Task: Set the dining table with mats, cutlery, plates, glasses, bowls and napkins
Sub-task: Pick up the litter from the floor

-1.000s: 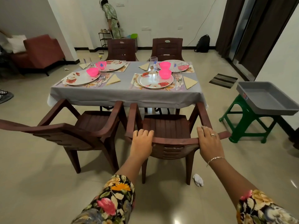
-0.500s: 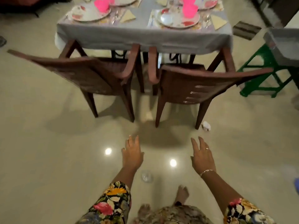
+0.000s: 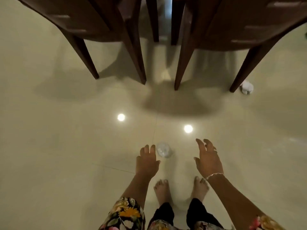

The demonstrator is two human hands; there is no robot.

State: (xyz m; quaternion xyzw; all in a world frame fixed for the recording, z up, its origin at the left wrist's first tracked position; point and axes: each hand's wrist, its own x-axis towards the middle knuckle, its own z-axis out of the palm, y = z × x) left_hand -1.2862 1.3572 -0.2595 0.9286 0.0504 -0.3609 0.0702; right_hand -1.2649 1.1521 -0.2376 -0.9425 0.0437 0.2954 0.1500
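Note:
I look straight down at the beige tiled floor. A small clear glass (image 3: 163, 149) lies on its side on the tiles, just ahead of my bare feet. My left hand (image 3: 147, 161) hovers beside it on the left, fingers loose, holding nothing. My right hand (image 3: 207, 157) is spread open to the right of the glass, also empty, with a ring and a bracelet. The dining table and its settings are out of view.
Two brown plastic chairs stand ahead, the left chair (image 3: 93, 27) and the right chair (image 3: 232, 30), their legs close together. A crumpled white scrap (image 3: 247, 87) lies by the right chair's rear leg. Two ceiling-light reflections shine on the floor.
Both hands have let go of the right chair's backrest and dropped toward the floor. My view has tilted from the set table down to the tiles, bringing the glass and my feet into sight.

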